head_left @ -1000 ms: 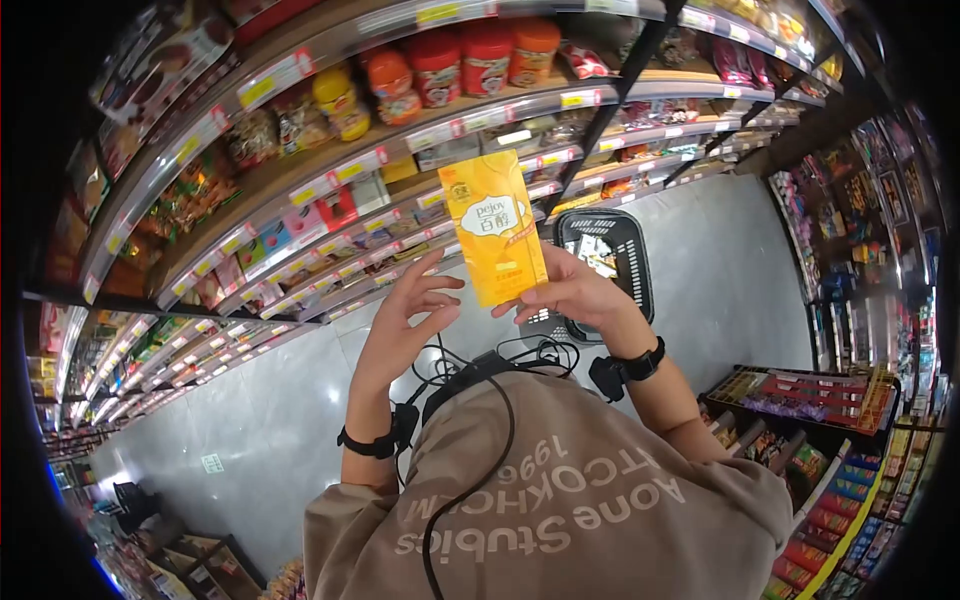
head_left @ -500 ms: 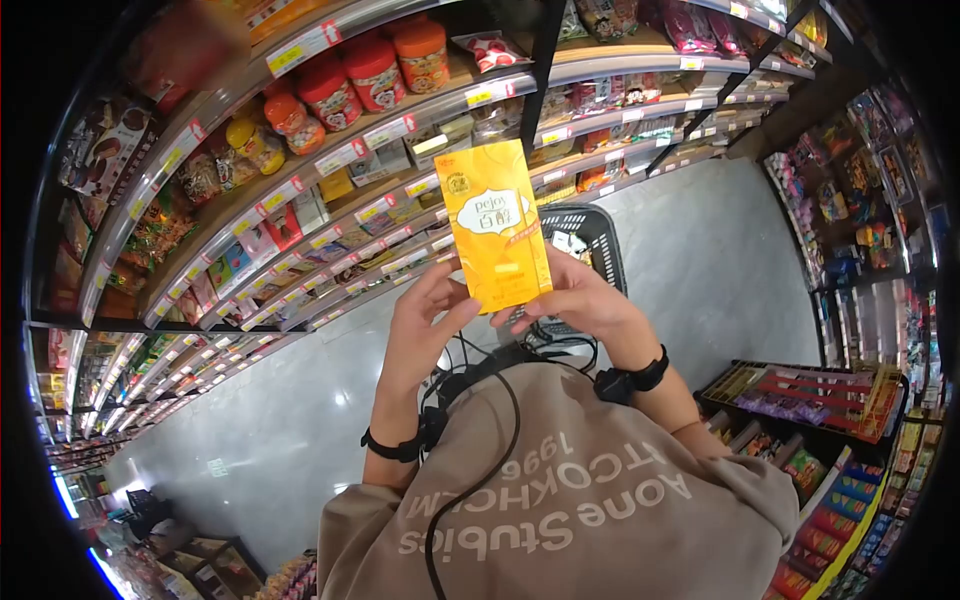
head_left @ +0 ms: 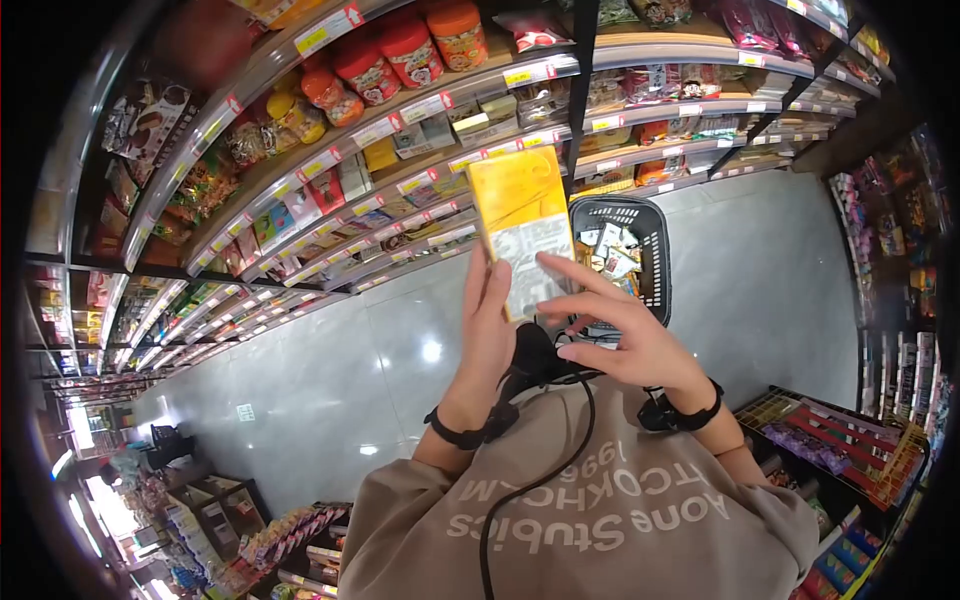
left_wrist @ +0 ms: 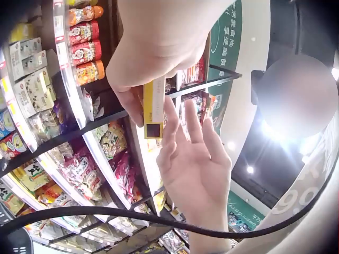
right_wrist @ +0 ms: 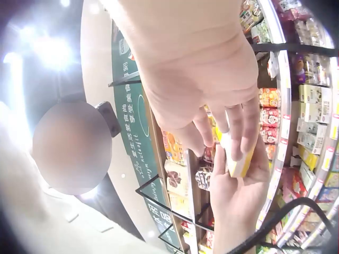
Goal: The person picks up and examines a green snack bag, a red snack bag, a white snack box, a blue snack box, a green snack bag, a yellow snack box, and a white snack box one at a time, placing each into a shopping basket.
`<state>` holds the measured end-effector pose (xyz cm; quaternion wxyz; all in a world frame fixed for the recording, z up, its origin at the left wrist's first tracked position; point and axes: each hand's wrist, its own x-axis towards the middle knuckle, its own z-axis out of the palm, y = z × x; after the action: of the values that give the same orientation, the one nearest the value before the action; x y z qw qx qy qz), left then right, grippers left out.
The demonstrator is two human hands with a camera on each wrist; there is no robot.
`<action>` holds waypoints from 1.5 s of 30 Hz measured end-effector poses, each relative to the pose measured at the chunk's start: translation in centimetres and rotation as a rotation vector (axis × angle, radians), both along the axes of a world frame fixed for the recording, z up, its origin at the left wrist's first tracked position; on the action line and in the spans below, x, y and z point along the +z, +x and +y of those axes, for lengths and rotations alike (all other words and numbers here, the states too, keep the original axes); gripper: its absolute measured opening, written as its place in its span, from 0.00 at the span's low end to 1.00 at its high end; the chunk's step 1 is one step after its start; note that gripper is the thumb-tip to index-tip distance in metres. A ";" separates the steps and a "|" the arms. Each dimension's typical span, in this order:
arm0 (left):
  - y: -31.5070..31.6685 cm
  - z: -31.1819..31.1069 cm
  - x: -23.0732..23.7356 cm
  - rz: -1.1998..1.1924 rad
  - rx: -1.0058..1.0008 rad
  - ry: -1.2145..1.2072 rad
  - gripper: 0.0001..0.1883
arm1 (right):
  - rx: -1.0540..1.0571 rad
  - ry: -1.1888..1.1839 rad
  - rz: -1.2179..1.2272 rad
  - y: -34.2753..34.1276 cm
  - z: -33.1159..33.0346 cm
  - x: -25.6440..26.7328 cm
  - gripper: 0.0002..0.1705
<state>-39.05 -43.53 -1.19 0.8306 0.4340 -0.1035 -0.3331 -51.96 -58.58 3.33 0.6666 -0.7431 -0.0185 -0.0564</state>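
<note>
A yellow Pejoy snack box (head_left: 520, 190) is held up before the chest, its printed panel of grey and white text facing the head camera. My left hand (head_left: 487, 335) grips it along the left side near the lower end, thumb on the near face. The right hand (head_left: 645, 340) has its fingers loosely spread, fingertips right at the box's right edge. In the left wrist view the box (left_wrist: 154, 103) shows a narrow side and a small end with a dark square. Seen from the right wrist, the right fingers (right_wrist: 249, 127) overlap the box.
Beyond the hands are shelves of packaged snacks, with red-lidded jars (head_left: 410, 60) on an upper one. A black shopping basket (head_left: 657, 250) with several packages stands on the grey floor (head_left: 330, 370). A wire-rimmed display bin (head_left: 850, 440) is at right; a black cable (head_left: 530, 490) crosses the shirt.
The snack box has been turned from its Pejoy front to the text panel. Its hold has passed from the right hand to the left, and the right fingers have loosened.
</note>
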 end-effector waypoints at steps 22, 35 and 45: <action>-5.6 3.6 5.5 -0.194 -0.007 0.205 0.36 | 0.012 0.627 -0.125 -0.3 -0.8 -2.6 0.32; -7.3 7.1 6.7 -0.294 0.093 0.316 0.35 | 0.151 0.646 -0.118 0.2 2.1 -3.5 0.17; -8.0 7.4 6.3 -0.378 0.077 0.353 0.35 | 0.060 0.588 -0.011 -1.5 2.1 -3.5 0.26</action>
<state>-47.06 -36.13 5.09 0.7199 0.6306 -0.1804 -0.2270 -53.45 -56.49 -0.15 0.8544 -0.5170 -0.0268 -0.0434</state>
